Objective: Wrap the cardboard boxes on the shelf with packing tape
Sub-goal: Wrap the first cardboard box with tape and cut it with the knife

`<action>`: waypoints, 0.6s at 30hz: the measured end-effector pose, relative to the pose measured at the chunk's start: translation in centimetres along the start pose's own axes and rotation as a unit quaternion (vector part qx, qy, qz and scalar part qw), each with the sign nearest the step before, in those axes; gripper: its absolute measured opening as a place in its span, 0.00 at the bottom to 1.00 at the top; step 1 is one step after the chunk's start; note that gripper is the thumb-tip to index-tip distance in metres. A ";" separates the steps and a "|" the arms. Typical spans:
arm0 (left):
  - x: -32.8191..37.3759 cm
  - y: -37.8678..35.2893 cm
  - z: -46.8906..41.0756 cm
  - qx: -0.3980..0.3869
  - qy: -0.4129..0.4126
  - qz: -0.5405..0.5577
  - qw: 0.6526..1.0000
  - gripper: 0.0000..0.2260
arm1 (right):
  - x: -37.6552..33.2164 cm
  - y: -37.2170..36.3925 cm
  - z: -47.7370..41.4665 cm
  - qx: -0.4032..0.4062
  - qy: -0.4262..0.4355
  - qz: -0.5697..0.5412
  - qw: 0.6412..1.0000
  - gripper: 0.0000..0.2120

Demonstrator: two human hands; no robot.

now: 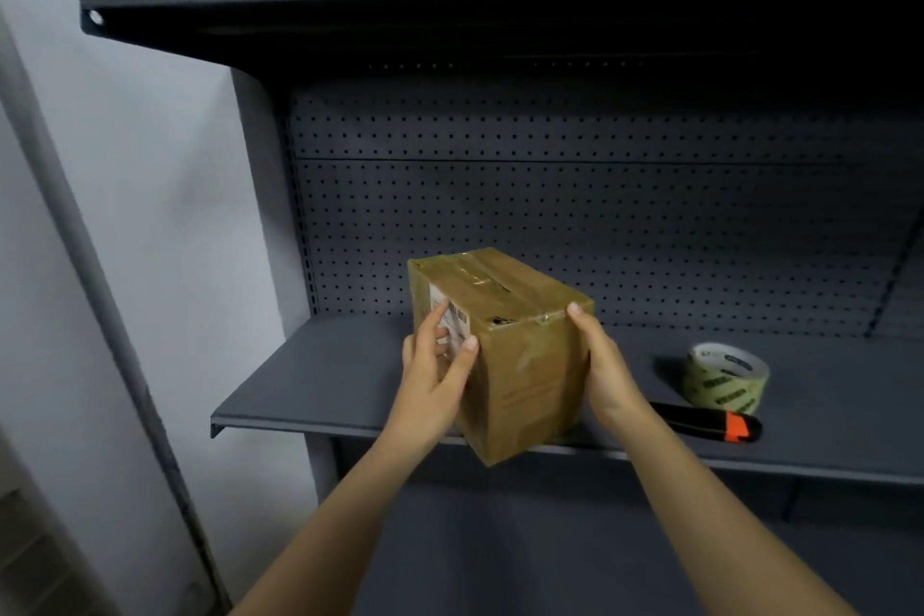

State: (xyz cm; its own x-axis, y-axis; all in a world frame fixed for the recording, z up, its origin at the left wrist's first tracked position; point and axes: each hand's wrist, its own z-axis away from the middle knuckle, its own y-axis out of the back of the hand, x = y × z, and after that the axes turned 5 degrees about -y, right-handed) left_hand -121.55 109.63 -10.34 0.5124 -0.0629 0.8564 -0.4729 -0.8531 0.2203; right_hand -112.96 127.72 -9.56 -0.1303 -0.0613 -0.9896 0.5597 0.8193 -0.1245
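Box: a brown cardboard box (530, 380) sits between my two hands, at the shelf's front edge, with its lowest near corner hanging past the lip. I cannot tell whether it rests on the shelf or is lifted clear.
Box surface: glossy tape already covers the top, and a seam runs along it, away from me and a little left of the grip.
Label: a white sticker (460, 315) on the box's left face, partly under my left fingers.
Left hand: my left hand (432, 385) lies flat on the left face, fingers mostly straight, the thumb reaching the near vertical edge.
Right hand: my right hand (607, 370) presses flat on the right face, a fingertip at the top corner. Neither hand wraps the box; they clamp it between them.
Axis: the box stands tilted, one vertical edge towards me, so the grip sits across its width.
Tape: the roll (725, 380) stands on the shelf to the right of the grip, apart from the box. My right hand is the nearer one to it.
Knife: a black and orange cutter (720, 423) lies just in front of the roll, beyond my right wrist.
Shelf: a dark metal shelf (320, 385) under the grip, with a pegboard (600, 215) behind.
Next move, my guess: set the box down and free my right hand for the roll.
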 end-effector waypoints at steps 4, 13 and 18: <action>-2.0 0.1 -1.6 -0.018 -0.013 0.000 1.000 0.29 | 0.8 0.7 -1.5 0.035 0.003 0.016 0.999 0.39; -6.6 3.4 -9.1 0.047 0.039 -0.051 0.997 0.29 | 1.8 -2.1 2.2 0.286 0.141 0.077 0.945 0.15; -7.6 4.7 -12.2 0.025 0.073 0.002 0.997 0.33 | 2.7 -5.6 4.1 0.263 0.139 0.090 0.950 0.23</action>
State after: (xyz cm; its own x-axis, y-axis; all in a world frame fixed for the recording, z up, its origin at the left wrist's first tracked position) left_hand -136.43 112.42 -10.08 0.3990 0.0056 0.9169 -0.4367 -0.8781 0.1954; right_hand -113.07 120.65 -11.82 -0.1640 0.2650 -0.9502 0.9158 0.3989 -0.0469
